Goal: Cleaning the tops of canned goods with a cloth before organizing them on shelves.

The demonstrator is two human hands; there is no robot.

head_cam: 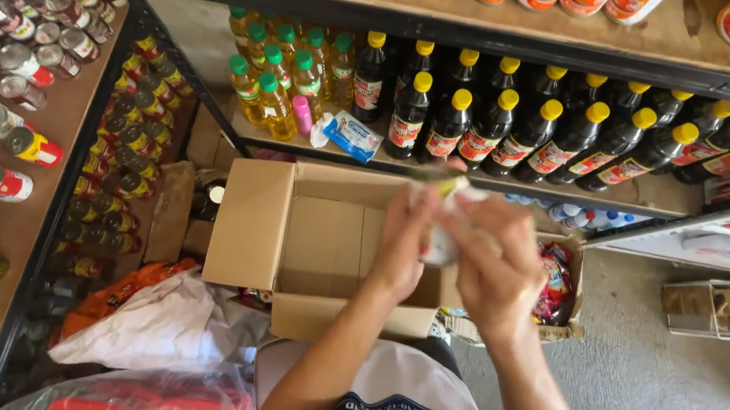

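Pinching a small pale crinkly plastic packet between both hands, left hand and right hand, above the open brown cardboard box. Risk: grip slips, packet drops into the box or tears under opposing pulls.

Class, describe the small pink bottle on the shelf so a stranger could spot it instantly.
Find the lower shelf behind the open cardboard box, lined with dark, yellow-capped bottles. At its left stand green-capped bottles of yellow oil. The pink bottle sits just beside these: the only pink one, and much shorter.
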